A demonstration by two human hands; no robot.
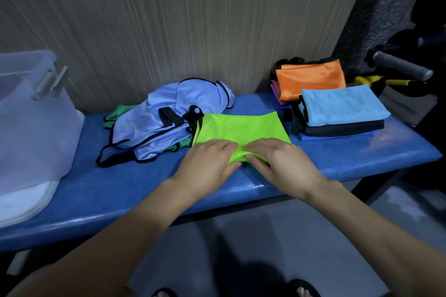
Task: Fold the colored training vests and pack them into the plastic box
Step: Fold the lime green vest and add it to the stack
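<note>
- Lime vest (237, 127) lay flat on the blue table (362, 151), half-folded, near edge right under both hands.
- Left hand (205, 166): fingers (223, 145) extended, close together, pressed flat on the near-left corner of the cloth.
- Right hand (282, 164): fingers (255, 150) curled slightly inward, seemed to pinch a bunched ridge of lime fabric just beside the left fingertips. Exact grip: could not tell for certain.
- Risk 1: slick mesh, likely to slide on the smooth table; fold could skew once pressure shifted to one side.
- Risk 2: bunched ridge between the two hands could get creased in, giving a lumpy fold that stacks badly.
- Risk 3: black trim and straps at the far-left end of the vest touched the loose pale-blue vest heap (169, 115) beyond the left fingers; could snag and drag that heap along.
- Risk 4: near edge sat close to the table lip; a pull toward the body could slip it off onto the floor.
- Folded stacks (orange vest (311, 79), light-blue vest (342, 104)) sat well beyond the right fingers; low knock risk.
- Plastic box (31, 115) stood far out past the left fingers; long carry, fold could spring open on the way.
</note>
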